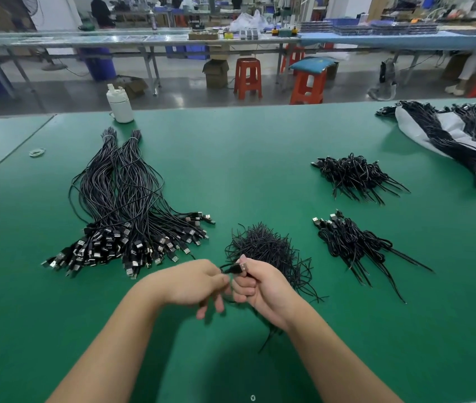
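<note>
While the right hand (263,286) curls its grip tight round one black cable (238,269) at 6 o'clock on the table (260,170), the left hand (193,283) pinches it too. The small piles (353,175) at 2 and 3 o'clock look done. The big pile (120,216) at 10 o'clock waits.

No writing, label or number here can be read.

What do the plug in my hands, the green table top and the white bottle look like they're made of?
The plug looks like black moulded plastic with a glinting metal tip. The table top is a matte green mat, probably rubber or vinyl. The bottle seems white plastic, slightly glossy.
</note>
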{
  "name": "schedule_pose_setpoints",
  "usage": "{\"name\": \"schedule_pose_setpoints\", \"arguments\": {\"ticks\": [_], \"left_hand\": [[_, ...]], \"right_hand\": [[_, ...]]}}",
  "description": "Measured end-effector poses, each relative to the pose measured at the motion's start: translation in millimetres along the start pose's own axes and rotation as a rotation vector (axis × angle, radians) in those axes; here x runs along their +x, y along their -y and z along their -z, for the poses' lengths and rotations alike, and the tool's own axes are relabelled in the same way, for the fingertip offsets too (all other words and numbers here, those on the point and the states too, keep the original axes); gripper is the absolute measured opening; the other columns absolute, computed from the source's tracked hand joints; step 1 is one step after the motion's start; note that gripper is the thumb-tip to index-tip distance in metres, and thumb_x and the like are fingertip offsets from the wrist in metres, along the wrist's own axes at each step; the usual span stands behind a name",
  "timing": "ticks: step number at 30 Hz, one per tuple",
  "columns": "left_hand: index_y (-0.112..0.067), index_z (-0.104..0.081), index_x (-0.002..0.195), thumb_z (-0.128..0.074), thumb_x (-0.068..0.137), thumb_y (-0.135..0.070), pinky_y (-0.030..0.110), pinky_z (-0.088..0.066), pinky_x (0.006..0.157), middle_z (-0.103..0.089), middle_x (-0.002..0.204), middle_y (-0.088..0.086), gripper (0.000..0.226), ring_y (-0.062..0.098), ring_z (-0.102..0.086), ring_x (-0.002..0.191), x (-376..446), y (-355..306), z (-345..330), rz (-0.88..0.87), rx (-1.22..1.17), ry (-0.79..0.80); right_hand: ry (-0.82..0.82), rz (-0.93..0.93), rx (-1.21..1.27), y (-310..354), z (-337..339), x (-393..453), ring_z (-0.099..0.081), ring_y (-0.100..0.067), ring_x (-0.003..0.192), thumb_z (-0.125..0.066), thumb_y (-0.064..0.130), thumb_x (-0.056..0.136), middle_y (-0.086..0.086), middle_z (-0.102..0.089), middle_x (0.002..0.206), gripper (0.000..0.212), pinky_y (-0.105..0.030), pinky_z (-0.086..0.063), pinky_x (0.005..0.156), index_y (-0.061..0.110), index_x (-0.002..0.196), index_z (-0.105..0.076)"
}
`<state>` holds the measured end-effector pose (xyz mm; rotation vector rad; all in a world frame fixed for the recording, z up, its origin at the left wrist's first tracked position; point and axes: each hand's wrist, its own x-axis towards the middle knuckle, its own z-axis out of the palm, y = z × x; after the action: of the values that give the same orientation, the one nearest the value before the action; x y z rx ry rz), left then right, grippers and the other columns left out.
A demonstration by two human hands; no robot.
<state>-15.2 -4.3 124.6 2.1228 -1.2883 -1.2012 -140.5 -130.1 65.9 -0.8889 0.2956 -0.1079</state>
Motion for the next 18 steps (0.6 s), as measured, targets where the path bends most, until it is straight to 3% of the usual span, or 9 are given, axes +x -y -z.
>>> {"name": "schedule_pose_setpoints", "arguments": {"ticks": [2,4,6,9,11,13,15,18], "left_hand": [[-0.013,-0.067,0.093,-0.035,0.107,-0.035,0.026,-0.045,0.063,-0.076,0.078,0.003,0.04,0.007,-0.063,0.059,8.4,4.7,-2.7,0.002,0.073,-0.227],[-0.016,-0.068,0.102,-0.037,0.107,-0.033,0.035,-0.052,0.082,-0.076,0.094,-0.004,0.036,0.007,-0.068,0.083,16.9,8.0,-5.4,-0.059,0.021,-0.454],[-0.014,-0.065,0.118,-0.035,0.108,-0.025,0.037,-0.053,0.095,-0.073,0.113,-0.004,0.034,0.013,-0.068,0.104,25.0,5.2,-10.9,-0.163,-0.332,-0.584],[-0.004,-0.058,0.124,-0.026,0.109,-0.025,0.036,-0.053,0.095,-0.072,0.117,0.01,0.041,0.024,-0.067,0.114,31.5,-6.3,-6.8,-0.357,-1.118,-0.647],[0.001,-0.058,0.119,-0.025,0.109,-0.028,0.036,-0.057,0.089,-0.072,0.114,0.016,0.045,0.027,-0.069,0.109,29.6,-11.3,5.4,-0.436,-1.535,-0.627],[-0.001,-0.064,0.108,-0.03,0.107,-0.028,0.028,-0.059,0.066,-0.074,0.097,0.013,0.044,0.018,-0.073,0.079,23.1,-15.4,15.4,-0.464,-1.713,-0.552],[-0.006,-0.072,0.093,-0.039,0.103,-0.027,0.02,-0.04,0.043,-0.062,0.073,0.001,0.04,0.007,-0.048,0.045,14.5,-19.2,17.6,-0.473,-1.692,-0.415],[-0.008,-0.073,0.087,-0.048,0.096,-0.027,0.022,-0.022,0.041,-0.046,0.057,-0.007,0.033,0.006,-0.026,0.041,2.7,-16.9,14.8,-0.525,-1.378,-0.18]], "right_hand": [[0.006,0.003,-0.018,2.4,-1.9,-0.3,-0.024,-0.012,0.049,-0.044,0.031,0.104,0.005,-0.027,0.054,0.039,-0.025,-0.03,0.051,0.019,0.068,-0.053],[0.003,0.003,-0.048,3.9,-3.9,-1.2,-0.022,-0.013,0.049,-0.04,0.032,0.105,0.005,-0.026,0.053,0.041,-0.024,-0.028,0.05,0.02,0.067,-0.05],[0.0,0.001,-0.075,3.1,-5.5,-2.4,-0.02,-0.013,0.05,-0.039,0.033,0.105,0.004,-0.023,0.055,0.041,-0.024,-0.024,0.051,0.019,0.067,-0.047],[0.005,0.014,-0.146,-0.7,-6.5,-4.8,-0.016,-0.014,0.054,-0.044,0.037,0.104,0.002,-0.02,0.058,0.039,-0.024,-0.022,0.053,0.018,0.07,-0.045],[-0.003,0.014,-0.189,-4.0,-4.3,-6.8,-0.017,-0.014,0.055,-0.045,0.038,0.103,0.002,-0.021,0.059,0.038,-0.024,-0.024,0.053,0.018,0.071,-0.044],[-0.022,0.013,-0.184,-6.6,-1.6,-7.0,-0.019,-0.013,0.055,-0.045,0.037,0.103,0.003,-0.023,0.06,0.037,-0.023,-0.025,0.053,0.017,0.072,-0.044],[-0.037,0.014,-0.126,-7.1,0.8,-5.5,-0.02,-0.012,0.054,-0.047,0.036,0.103,0.003,-0.023,0.059,0.037,-0.023,-0.025,0.053,0.017,0.071,-0.045],[-0.049,0.005,-0.035,-1.6,6.3,-3.2,-0.02,-0.012,0.053,-0.048,0.033,0.101,0.003,-0.023,0.058,0.037,-0.024,-0.022,0.053,0.016,0.068,-0.047]]}}
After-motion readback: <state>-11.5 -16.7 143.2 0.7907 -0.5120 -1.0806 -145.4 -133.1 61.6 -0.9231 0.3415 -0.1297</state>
